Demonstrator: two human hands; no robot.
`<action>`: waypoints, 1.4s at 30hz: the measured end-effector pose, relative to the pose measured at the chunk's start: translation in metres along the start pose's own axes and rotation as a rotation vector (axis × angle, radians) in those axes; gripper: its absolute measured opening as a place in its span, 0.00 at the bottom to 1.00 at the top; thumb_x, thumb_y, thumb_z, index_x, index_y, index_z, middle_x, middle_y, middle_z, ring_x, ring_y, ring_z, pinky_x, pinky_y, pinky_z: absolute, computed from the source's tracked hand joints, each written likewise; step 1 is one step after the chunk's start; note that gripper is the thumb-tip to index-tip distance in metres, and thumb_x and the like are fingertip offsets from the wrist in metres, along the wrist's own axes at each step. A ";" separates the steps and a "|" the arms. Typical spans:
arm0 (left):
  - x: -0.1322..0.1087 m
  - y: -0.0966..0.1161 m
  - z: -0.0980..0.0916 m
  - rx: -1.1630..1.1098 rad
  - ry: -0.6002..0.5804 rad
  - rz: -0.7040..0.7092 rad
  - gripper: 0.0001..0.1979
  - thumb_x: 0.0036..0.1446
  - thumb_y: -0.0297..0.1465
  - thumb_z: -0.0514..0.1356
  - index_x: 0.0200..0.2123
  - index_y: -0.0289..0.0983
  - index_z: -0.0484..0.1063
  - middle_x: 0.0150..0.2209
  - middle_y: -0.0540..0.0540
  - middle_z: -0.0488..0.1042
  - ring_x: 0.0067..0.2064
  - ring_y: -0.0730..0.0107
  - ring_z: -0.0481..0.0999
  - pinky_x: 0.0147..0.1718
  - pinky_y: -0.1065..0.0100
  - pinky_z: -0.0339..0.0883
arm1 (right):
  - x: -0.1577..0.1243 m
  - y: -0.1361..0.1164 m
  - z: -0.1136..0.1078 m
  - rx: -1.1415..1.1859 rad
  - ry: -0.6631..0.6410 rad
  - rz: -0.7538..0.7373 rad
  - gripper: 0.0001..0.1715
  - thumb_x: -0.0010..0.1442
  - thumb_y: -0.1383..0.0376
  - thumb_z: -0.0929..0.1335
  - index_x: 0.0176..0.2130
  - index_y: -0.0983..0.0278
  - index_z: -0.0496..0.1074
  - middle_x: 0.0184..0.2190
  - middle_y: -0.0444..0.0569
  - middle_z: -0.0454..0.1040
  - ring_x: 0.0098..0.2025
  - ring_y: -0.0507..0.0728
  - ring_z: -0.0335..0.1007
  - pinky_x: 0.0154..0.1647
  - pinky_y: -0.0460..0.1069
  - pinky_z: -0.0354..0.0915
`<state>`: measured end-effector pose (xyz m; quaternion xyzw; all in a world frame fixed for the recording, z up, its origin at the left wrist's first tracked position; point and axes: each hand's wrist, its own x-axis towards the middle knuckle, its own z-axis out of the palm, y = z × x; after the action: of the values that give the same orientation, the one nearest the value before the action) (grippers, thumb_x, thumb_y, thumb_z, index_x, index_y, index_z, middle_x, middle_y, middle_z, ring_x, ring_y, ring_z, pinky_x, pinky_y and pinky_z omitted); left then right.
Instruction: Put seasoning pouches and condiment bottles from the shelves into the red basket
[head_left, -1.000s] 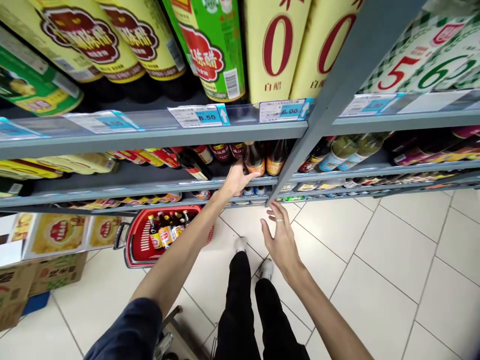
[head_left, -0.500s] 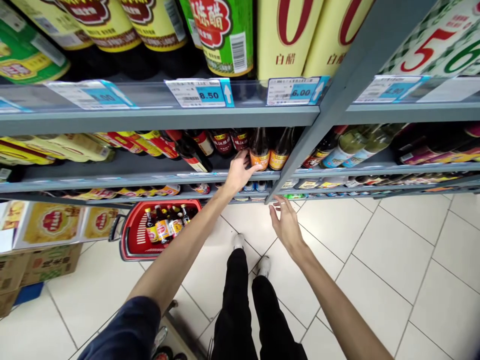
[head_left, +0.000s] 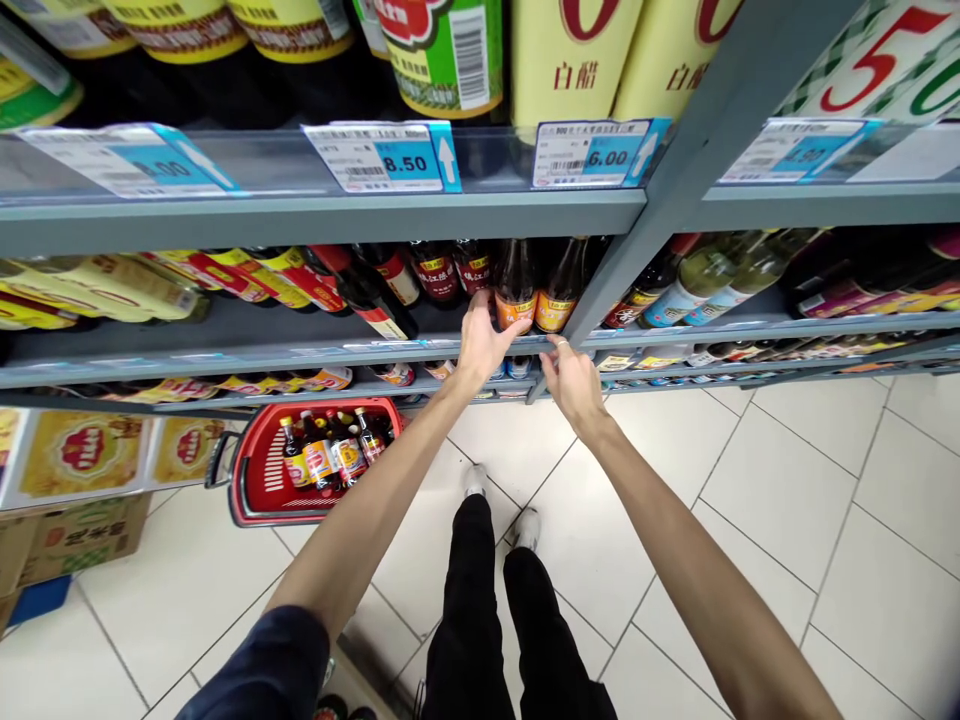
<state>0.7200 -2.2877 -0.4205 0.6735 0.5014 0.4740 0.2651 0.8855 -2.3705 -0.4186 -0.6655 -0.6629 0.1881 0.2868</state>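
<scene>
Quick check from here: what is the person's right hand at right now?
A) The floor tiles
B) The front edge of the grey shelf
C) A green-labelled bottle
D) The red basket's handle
B: the bare right hand reaches up, its fingertips at the front edge of the grey metal shelf.

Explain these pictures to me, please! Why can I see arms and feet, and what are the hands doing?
Someone is wearing a small camera on their head, so we see what they see, looking forward and down. That's why their legs in black trousers show at the bottom.

These are a real person's bare hands, not a machine's. We're looking at a shop shelf full of bottles. The left hand touches a brown bottle with an orange label but doesn't seem to grip it. The right hand is at the shelf edge and holds nothing. Behind them, a red basket on the floor has bottles in it.
</scene>
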 end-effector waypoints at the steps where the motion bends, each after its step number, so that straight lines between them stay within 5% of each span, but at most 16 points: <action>1: 0.000 0.000 0.000 0.010 0.008 0.003 0.32 0.51 0.43 0.72 0.54 0.35 0.67 0.52 0.36 0.75 0.55 0.50 0.77 0.56 0.50 0.72 | 0.001 -0.001 0.000 -0.011 -0.002 0.001 0.26 0.69 0.60 0.62 0.63 0.63 0.67 0.43 0.57 0.81 0.42 0.64 0.78 0.49 0.57 0.70; 10: -0.006 -0.005 -0.031 -0.029 -0.004 0.010 0.25 0.53 0.39 0.71 0.50 0.35 0.69 0.50 0.39 0.76 0.51 0.57 0.79 0.53 0.55 0.77 | 0.004 0.002 0.002 -0.060 -0.034 0.010 0.26 0.70 0.61 0.60 0.63 0.65 0.66 0.47 0.59 0.80 0.46 0.66 0.79 0.48 0.56 0.71; 24: 0.001 -0.004 -0.001 -0.151 -0.039 0.012 0.25 0.53 0.36 0.71 0.51 0.36 0.69 0.54 0.39 0.70 0.54 0.56 0.78 0.54 0.57 0.76 | 0.014 -0.004 -0.002 -0.250 -0.064 -0.034 0.24 0.73 0.60 0.58 0.63 0.62 0.65 0.50 0.55 0.80 0.46 0.62 0.79 0.46 0.52 0.68; 34: -0.002 -0.008 -0.015 -0.027 -0.066 0.110 0.33 0.55 0.39 0.71 0.59 0.35 0.65 0.57 0.36 0.72 0.58 0.56 0.74 0.60 0.55 0.70 | 0.024 -0.007 -0.005 -0.422 -0.067 -0.071 0.20 0.74 0.60 0.55 0.55 0.61 0.69 0.45 0.54 0.82 0.42 0.62 0.79 0.38 0.51 0.61; 38: -0.017 -0.007 -0.026 0.180 0.038 0.148 0.13 0.60 0.37 0.66 0.44 0.35 0.76 0.44 0.42 0.76 0.49 0.61 0.76 0.53 0.59 0.71 | 0.026 -0.006 -0.005 -0.441 -0.068 -0.088 0.21 0.75 0.60 0.54 0.53 0.61 0.70 0.46 0.54 0.82 0.41 0.62 0.79 0.36 0.51 0.59; 42: -0.023 -0.014 -0.029 0.230 -0.144 0.214 0.06 0.61 0.33 0.65 0.37 0.37 0.79 0.39 0.45 0.77 0.45 0.62 0.75 0.50 0.60 0.70 | 0.027 -0.003 -0.005 -0.426 -0.084 -0.096 0.22 0.75 0.61 0.53 0.55 0.61 0.69 0.46 0.54 0.81 0.42 0.62 0.78 0.38 0.51 0.59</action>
<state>0.6869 -2.3072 -0.4291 0.7813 0.4575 0.3893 0.1696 0.8872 -2.3446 -0.4096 -0.6702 -0.7301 0.0574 0.1205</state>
